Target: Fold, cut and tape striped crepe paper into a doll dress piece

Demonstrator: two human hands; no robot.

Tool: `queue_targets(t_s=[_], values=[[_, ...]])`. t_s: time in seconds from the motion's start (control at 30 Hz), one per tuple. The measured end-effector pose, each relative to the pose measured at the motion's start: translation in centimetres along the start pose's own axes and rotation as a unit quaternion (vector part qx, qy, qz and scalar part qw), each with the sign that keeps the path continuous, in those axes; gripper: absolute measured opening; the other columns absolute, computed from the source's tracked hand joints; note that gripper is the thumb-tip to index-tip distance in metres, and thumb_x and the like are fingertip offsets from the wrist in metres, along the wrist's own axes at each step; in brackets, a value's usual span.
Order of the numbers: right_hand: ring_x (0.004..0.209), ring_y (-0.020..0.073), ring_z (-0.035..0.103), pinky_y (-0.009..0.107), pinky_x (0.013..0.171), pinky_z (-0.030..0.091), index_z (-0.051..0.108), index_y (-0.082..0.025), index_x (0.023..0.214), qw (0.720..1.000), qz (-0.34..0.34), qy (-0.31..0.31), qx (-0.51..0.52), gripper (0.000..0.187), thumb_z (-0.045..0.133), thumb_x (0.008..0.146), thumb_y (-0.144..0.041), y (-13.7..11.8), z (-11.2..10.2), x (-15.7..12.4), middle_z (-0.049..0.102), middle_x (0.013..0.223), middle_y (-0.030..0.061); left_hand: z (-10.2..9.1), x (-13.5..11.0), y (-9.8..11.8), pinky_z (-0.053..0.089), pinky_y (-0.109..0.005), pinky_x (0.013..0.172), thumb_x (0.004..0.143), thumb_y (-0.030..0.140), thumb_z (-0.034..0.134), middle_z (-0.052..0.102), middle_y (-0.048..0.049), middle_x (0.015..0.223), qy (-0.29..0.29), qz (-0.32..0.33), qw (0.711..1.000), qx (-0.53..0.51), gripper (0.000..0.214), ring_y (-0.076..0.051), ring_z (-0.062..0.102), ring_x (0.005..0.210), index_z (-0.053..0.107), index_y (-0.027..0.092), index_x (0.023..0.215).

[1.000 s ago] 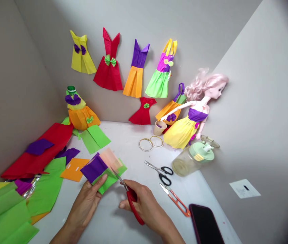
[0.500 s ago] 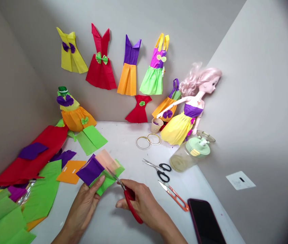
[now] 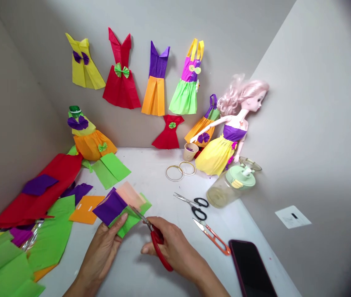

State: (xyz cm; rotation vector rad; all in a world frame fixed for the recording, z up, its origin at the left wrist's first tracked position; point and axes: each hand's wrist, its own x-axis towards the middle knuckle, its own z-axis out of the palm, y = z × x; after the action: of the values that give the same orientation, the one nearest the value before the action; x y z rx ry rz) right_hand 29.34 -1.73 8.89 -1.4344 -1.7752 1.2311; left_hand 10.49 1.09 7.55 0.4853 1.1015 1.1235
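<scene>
My left hand (image 3: 105, 243) pinches a layered bundle of crepe paper between thumb and fingers. A purple piece (image 3: 110, 207) lies at its left, a peach piece (image 3: 129, 194) at the top and a green piece (image 3: 129, 224) underneath. My right hand (image 3: 174, 243) is wrapped round a pair of scissors with red handles (image 3: 160, 251). The scissor blades (image 3: 140, 214) lie across the green paper, with their tips by the lower edge of the peach piece. Whether the blades are parted is too small to tell.
Black-handled scissors (image 3: 199, 208), orange thread snips (image 3: 212, 237) and a phone (image 3: 250, 268) lie on the right. Behind them stand a jar (image 3: 221, 192) and a doll (image 3: 234, 128). Loose coloured paper (image 3: 51, 231) covers the left side. Small paper dresses (image 3: 121, 84) hang on the wall.
Hands, paper and scissors keep almost the same position. The scissor tips sit very slightly lower against the paper, and the whole view has shifted a little.
</scene>
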Motion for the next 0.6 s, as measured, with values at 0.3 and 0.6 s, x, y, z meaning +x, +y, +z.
queue_targets(t_s=[0.3,0.6], values=[[0.068,0.0108,0.040,0.019,0.062,0.033,0.059,-0.023,0.091,0.999,-0.001,-0.014,0.039,0.034,0.073,0.078,-0.051,0.13,-0.15,0.05,0.042,0.069,-0.0075,0.10,-0.01,-0.03,0.056,-0.023,0.083,0.064,0.032,0.088,0.071,-0.0067,0.120,-0.003,-0.003,1.000,0.030,0.074,-0.025,0.064,0.114,0.060,0.021,0.132],[0.067,0.0097,0.039,0.018,0.061,0.032,0.057,-0.022,0.087,0.999,-0.010,0.005,0.046,0.037,0.074,0.077,-0.053,-0.05,0.13,0.00,0.041,0.070,-0.0078,0.47,-0.30,-0.38,0.055,-0.026,0.088,0.064,0.037,0.087,0.070,-0.0079,0.123,-0.008,0.011,0.998,0.054,0.067,-0.027,0.061,0.118,0.065,0.019,0.125]])
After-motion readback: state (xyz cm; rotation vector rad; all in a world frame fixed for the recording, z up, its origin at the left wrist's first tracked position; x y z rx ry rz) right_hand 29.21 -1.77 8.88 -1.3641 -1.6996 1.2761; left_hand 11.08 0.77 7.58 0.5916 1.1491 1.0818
